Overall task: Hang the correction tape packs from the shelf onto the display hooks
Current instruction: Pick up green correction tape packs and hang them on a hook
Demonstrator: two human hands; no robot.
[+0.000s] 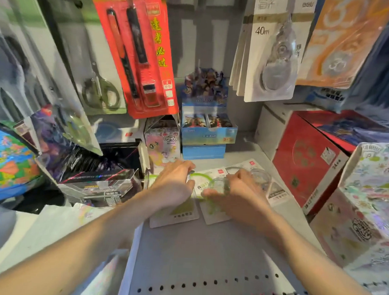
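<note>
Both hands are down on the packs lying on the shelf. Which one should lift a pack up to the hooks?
Probably the right hand: its fingers already curl round the blister of a correction tape pack, and the hanging 40m correction tape packs are up on its side. The left hand only rests on the packs.

A grey metal shelf (207,253) carries everything here, with a row of small holes along its near edge. Flat on its middle lie several white-and-green correction tape packs (178,215), side by side and partly overlapping. Behind them, against the back wall, stands a pastel pony box (163,141) beside a stack of blue card boxes (206,134). On the right sits a big red carton (305,158), and nearer, a white patterned box (361,210). On the left rest dark shiny boxes (95,183) and a globe (10,160).
</note>
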